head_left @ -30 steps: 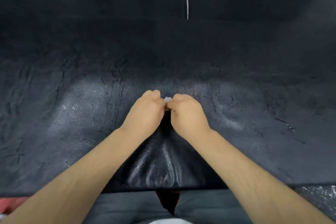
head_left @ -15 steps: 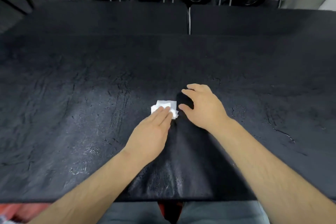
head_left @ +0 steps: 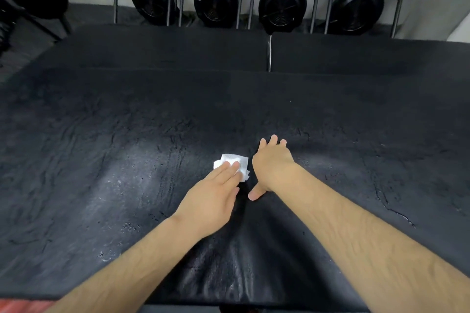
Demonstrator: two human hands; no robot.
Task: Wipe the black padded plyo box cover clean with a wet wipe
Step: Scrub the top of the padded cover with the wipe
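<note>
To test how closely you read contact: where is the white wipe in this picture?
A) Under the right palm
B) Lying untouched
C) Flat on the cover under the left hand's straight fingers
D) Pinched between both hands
C: the wet wipe lies flat on the black cover under the left hand, whose fingers are straight. The right hand rests on the cover beside it.

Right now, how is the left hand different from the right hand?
The left hand presses flat on the white wet wipe; the right hand lies on the bare black cover, beside the wipe, not on it. The left hand's fingers lie close together; the right hand's fingers are spread, thumb pointing back. Both hands are open and rest on the cover.
</note>
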